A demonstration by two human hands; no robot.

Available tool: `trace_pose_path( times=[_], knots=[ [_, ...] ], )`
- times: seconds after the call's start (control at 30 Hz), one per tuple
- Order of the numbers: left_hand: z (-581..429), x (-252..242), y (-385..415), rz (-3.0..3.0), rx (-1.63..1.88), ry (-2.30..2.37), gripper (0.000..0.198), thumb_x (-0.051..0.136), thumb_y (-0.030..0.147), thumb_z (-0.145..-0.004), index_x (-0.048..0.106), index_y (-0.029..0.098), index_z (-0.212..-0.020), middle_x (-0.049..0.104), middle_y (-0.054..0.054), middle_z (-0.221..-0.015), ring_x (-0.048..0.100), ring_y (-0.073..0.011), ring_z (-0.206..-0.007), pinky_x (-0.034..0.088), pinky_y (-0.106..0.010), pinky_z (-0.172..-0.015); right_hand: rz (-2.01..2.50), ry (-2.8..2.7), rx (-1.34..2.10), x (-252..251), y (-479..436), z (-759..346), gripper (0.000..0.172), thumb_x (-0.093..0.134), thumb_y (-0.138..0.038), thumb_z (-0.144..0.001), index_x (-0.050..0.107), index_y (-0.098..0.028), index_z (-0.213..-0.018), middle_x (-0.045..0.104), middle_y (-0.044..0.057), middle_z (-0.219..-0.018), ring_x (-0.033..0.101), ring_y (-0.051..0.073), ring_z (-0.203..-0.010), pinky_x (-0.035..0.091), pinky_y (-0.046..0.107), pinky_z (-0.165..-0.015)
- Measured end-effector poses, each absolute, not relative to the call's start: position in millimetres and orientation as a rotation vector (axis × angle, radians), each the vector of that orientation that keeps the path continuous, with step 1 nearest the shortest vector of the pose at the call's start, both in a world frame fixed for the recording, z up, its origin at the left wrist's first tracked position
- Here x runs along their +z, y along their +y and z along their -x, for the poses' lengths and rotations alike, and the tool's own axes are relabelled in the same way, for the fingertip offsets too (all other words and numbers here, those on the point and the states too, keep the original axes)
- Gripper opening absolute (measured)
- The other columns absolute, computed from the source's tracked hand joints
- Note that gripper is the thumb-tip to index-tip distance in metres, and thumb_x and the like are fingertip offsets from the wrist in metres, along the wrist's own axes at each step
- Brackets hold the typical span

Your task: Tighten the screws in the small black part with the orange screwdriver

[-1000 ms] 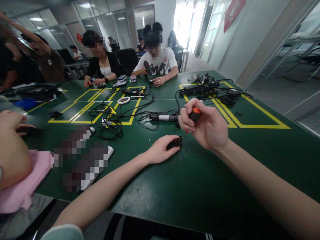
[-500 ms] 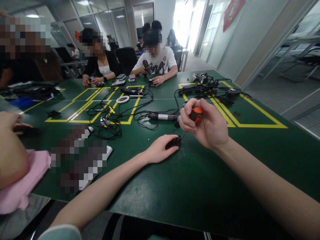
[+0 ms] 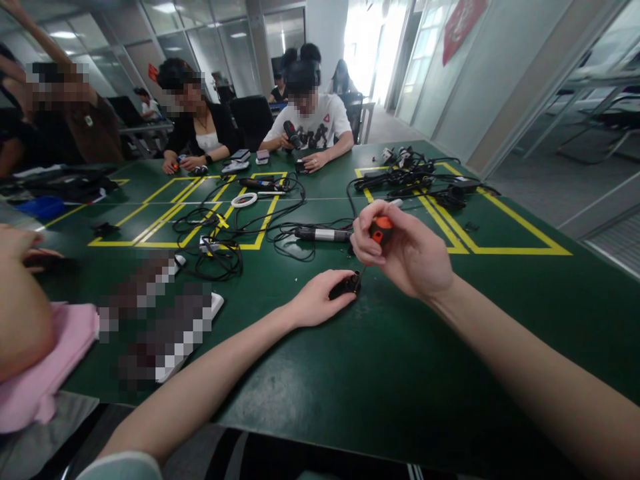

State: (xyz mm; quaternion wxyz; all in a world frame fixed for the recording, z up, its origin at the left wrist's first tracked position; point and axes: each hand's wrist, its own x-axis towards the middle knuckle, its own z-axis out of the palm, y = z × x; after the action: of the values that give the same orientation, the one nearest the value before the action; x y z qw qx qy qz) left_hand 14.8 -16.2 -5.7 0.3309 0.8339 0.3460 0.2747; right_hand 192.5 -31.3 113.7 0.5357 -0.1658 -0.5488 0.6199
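Note:
My left hand rests on the green table, thumb and fingers closed round a small black part whose exact kind I cannot make out. Above and to the right of it, my right hand grips a screwdriver with an orange and black handle. Its thin shaft slants down to the left, and the tip meets or nearly meets the black part. Just beyond my hands lies a black and silver cylindrical tool with a cable.
Tangled black cables lie left of centre near a white ring. More cables and black parts are heaped at the back right, inside yellow tape. Co-workers sit across the table; a person's arm is at the left edge.
My right hand and the screwdriver handle have shifted slightly left and down, and the hand has turned a little. My left hand keeps its hold on the black part.

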Motion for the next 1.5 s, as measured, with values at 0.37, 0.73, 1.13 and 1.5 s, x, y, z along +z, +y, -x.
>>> trace_pose_path(
  times=[0.37,0.73,1.13,1.5],
  knots=[
    [-14.6,-6.8,-16.0,-2.176,0.727,0.908,0.04,0.07,0.03,-0.098,0.066,0.02,-0.136,0.075,-0.011,-0.132,0.07,-0.0263,-0.117,0.055,-0.044,-0.109,0.406,-1.287,1.462,110.0,-28.3,-193.4,0.023,0.07,-0.037,-0.091,0.069,-0.016,-0.081,0.057,0.001,-0.069,0.051,0.013,-0.058,0.037,0.028,-0.056],
    [-14.2,-6.0,-15.7,-2.179,0.73,0.898,0.04,0.071,0.03,-0.098,0.066,0.019,-0.137,0.074,-0.011,-0.134,0.07,-0.0265,-0.119,0.054,-0.043,-0.111,0.376,-1.251,1.418,107.9,-28.4,-192.4,0.016,0.072,-0.029,-0.087,0.062,-0.019,-0.08,0.062,-0.001,-0.07,0.05,0.012,-0.053,0.034,0.026,-0.053],
    [-13.3,-8.6,-14.8,-2.177,0.729,0.906,0.044,0.074,0.026,-0.095,0.066,0.02,-0.137,0.075,-0.011,-0.132,0.071,-0.0259,-0.117,0.055,-0.043,-0.11,0.432,-1.217,1.443,111.5,-28.2,-191.5,0.018,0.065,-0.036,-0.091,0.06,-0.022,-0.082,0.059,-0.001,-0.06,0.045,0.014,-0.052,0.033,0.027,-0.053],
    [-13.2,-6.0,-15.1,-2.112,0.723,0.909,0.04,0.075,0.026,-0.095,0.07,0.02,-0.134,0.076,-0.01,-0.131,0.071,-0.0254,-0.118,0.055,-0.042,-0.111,0.4,-1.214,1.459,110.9,-28.2,-191.4,0.028,0.071,-0.046,-0.092,0.057,-0.023,-0.084,0.048,-0.005,-0.058,0.036,0.012,-0.05,0.028,0.026,-0.05]
  ],
)
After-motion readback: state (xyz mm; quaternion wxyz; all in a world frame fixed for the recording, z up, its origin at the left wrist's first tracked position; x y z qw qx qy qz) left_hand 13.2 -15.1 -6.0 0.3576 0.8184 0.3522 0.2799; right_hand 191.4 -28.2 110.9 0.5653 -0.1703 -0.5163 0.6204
